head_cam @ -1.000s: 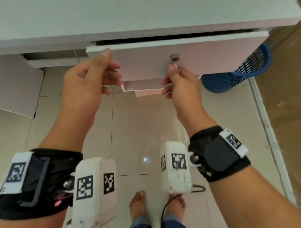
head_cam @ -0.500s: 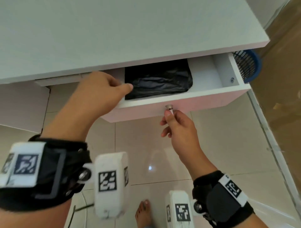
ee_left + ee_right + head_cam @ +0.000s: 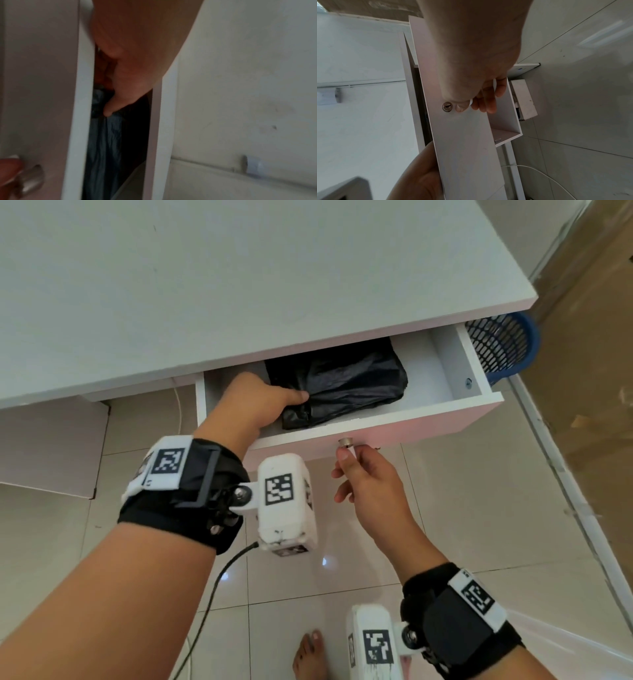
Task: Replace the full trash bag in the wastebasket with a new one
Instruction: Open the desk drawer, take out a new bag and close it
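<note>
A folded black trash bag (image 3: 346, 374) lies in the open white drawer (image 3: 404, 419) under the desk top (image 3: 239, 285). My left hand (image 3: 291, 405) reaches into the drawer and grips the bag's front left corner, thumb on top; the fingers are hidden. In the left wrist view a fingertip digs into the crinkled bag (image 3: 102, 142). My right hand (image 3: 346, 463) pinches the drawer front beside the metal lock (image 3: 346, 444). The right wrist view shows its thumb by the lock (image 3: 446, 106) and its fingers curled behind the lower edge. The blue mesh wastebasket (image 3: 503, 347) stands right of the drawer.
A white panel (image 3: 44, 446) leans at the left under the desk. A white cable (image 3: 178, 405) hangs behind the drawer. Glossy floor tiles (image 3: 462, 508) spread below, with my bare foot (image 3: 308, 655) on them. A raised strip (image 3: 565, 491) borders brown flooring at the right.
The drawer slid from nearly closed to well out, exposing the black bag. My left hand left the drawer's top edge and went inside onto the bag. The right hand stayed by the lock.
</note>
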